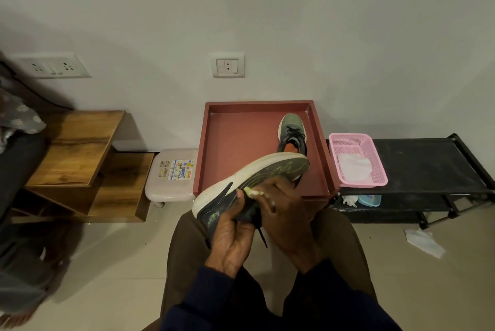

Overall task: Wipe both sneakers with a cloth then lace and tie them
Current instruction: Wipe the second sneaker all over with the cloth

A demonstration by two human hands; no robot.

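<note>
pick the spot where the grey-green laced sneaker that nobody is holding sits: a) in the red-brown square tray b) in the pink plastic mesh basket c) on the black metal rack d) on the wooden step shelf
a, the grey-green laced sneaker lies inside the red-brown square tray, close to its right wall.

You're facing a plain pale wall [267,9] with a small socket plate [227,65] dead centre and a wider switch panel [49,65] off to your left. The floor [112,263] is glossy light tile, and it's pretty dim in there, with darker shadow on your left side. Furniture-wise, there's a stepped wooden unit [77,148] on the left and a little whitish plastic stool [171,178] with a sticker on top just beside it. A low black metal rack [428,164] runs along the wall on your right. Some grey flower-print fabric [18,116] pokes in at the far left edge.
</note>
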